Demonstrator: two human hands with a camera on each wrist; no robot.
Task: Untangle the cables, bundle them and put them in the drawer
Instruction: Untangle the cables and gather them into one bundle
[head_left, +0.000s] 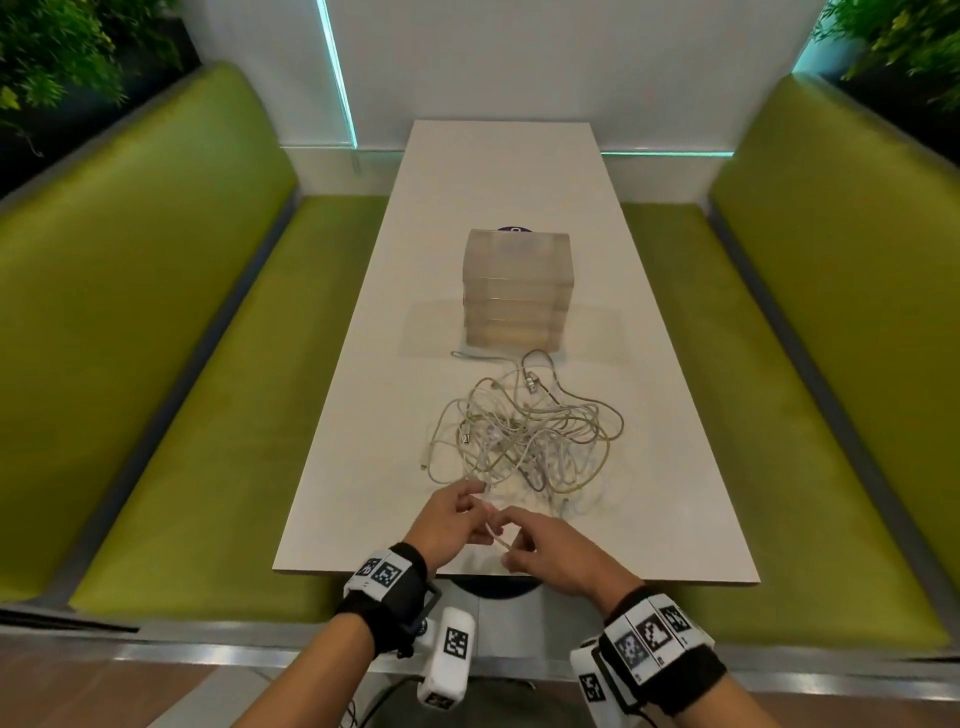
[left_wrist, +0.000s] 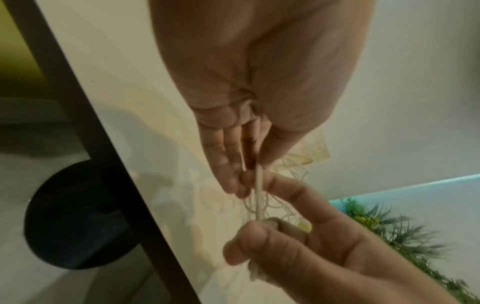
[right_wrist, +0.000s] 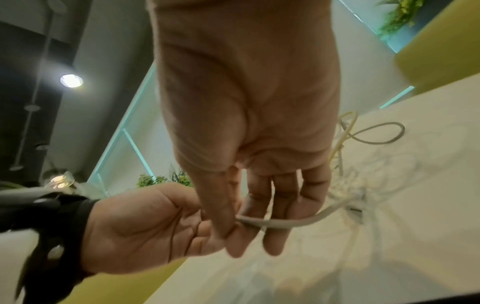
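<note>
A tangle of white and grey cables (head_left: 524, 441) lies on the white table (head_left: 363, 441), in front of a translucent drawer unit (head_left: 517, 288) whose drawers are closed. Both hands sit at the near edge of the tangle. My left hand (head_left: 467, 512) pinches one white cable (head_left: 493, 535) between thumb and fingers. My right hand (head_left: 511, 540) pinches the same cable a little nearer to me. In the left wrist view the cable (left_wrist: 258, 195) runs straight from the left hand (left_wrist: 241, 168) to the right hand (left_wrist: 262, 224). In the right wrist view the cable (right_wrist: 285, 223) leads off to the tangle.
Green benches (head_left: 182, 364) flank the narrow table on both sides. A dark round object (head_left: 513, 228) shows just behind the drawer unit. The table's near edge (head_left: 519, 578) is just below my hands, with its black base (left_wrist: 72, 216) beneath.
</note>
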